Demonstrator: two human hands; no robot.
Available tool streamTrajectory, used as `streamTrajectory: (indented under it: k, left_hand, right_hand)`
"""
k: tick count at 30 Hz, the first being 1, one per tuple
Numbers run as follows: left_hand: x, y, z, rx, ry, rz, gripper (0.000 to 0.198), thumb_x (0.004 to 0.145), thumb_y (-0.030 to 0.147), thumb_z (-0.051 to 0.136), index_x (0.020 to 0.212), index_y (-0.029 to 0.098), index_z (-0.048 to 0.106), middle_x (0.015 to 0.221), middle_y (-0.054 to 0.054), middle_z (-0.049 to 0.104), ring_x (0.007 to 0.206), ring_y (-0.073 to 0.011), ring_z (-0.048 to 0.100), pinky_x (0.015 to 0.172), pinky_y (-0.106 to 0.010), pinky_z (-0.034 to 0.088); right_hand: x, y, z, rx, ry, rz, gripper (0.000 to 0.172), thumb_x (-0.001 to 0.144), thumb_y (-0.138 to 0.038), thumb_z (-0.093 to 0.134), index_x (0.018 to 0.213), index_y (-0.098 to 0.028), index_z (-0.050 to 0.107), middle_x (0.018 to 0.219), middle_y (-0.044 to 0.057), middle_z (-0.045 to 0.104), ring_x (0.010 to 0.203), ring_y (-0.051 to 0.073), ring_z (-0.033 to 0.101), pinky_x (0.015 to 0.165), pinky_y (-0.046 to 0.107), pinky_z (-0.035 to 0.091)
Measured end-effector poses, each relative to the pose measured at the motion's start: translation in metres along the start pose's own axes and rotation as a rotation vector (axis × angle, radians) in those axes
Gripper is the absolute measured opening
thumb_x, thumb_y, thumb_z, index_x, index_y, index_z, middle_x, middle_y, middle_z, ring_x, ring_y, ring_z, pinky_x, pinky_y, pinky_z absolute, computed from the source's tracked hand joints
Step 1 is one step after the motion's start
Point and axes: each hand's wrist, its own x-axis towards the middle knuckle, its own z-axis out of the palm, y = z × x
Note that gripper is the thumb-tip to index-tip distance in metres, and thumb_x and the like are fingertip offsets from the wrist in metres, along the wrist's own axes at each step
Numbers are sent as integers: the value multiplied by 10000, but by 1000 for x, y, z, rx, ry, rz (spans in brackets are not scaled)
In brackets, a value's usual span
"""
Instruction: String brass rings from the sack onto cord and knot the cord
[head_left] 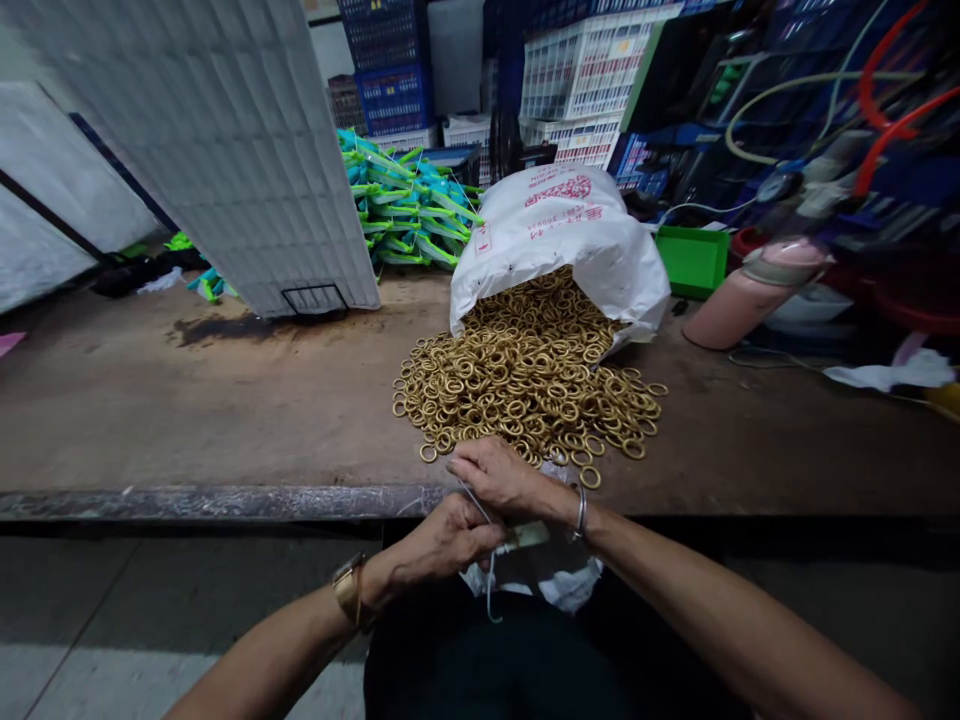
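Note:
My left hand (pixel 459 535) is closed at the table's front edge. A small tool with a pale, translucent handle (pixel 531 536) sticks out of its grip, and a thin white cord (pixel 491 590) hangs below with a curled end. Just above it, my right hand (pixel 499 475) is closed, its fingertips pinching the upper end of a thin grey strand (pixel 474 498) that runs down to the left hand. Whether strand and cord are one piece I cannot tell. Right beyond my hands lies a heap of gold-coloured rings (pixel 517 390), spilling from a white woven sack (pixel 562 225).
A tall grey ribbed panel (pixel 225 150) stands on the wooden table (pixel 150 410) at left. Behind are green and turquoise plastic pieces (pixel 412 205) and stacked crates (pixel 577 70). At right stand a green tray (pixel 690 258) and a pink bottle (pixel 750 295).

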Motion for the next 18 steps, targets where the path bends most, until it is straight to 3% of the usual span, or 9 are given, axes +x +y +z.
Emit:
streamTrajectory:
  k: [3, 8, 10, 14, 18]
  left_hand:
    - [-1, 1, -8, -25, 82, -57, 344, 794, 353, 452, 510, 163, 415, 471, 59, 320, 445, -66, 237, 439, -239, 177]
    - [2, -2, -26, 15, 320, -25, 402, 799, 444, 420, 516, 159, 433, 495, 48, 348, 476, -76, 259, 454, -236, 184]
    - [4, -6, -30, -6, 413, -26, 417, 804, 467, 402, 531, 154, 445, 499, 49, 346, 474, -75, 258, 451, -229, 191]
    - [11, -10, -27, 14, 527, 36, 380, 809, 436, 414, 561, 152, 460, 522, 40, 386, 496, -83, 327, 472, -219, 249]
    - [15, -14, -21, 25, 554, 107, 363, 821, 414, 408, 579, 151, 469, 543, 36, 405, 516, -86, 360, 497, -211, 282]
  right_hand:
    - [-2, 6, -7, 3, 89, 29, 227, 798, -148, 416, 577, -175, 458, 540, -46, 421, 522, 89, 358, 529, 217, 263]
    - [-29, 9, -15, 103, 525, 83, 43, 805, -232, 447, 794, -198, 471, 785, 13, 524, 751, 146, 478, 710, 268, 360]
    - [-44, 6, -6, 211, 589, 183, 76, 788, -276, 479, 783, -206, 451, 771, 9, 515, 740, 151, 483, 702, 277, 377]
    - [-57, 0, 21, 392, 303, 287, 190, 705, -301, 585, 797, -201, 452, 761, -3, 531, 720, 149, 493, 662, 269, 390]
    - [-51, 2, 40, 556, 94, 264, 129, 744, -303, 537, 759, -184, 489, 698, -11, 540, 643, 125, 479, 606, 249, 378]
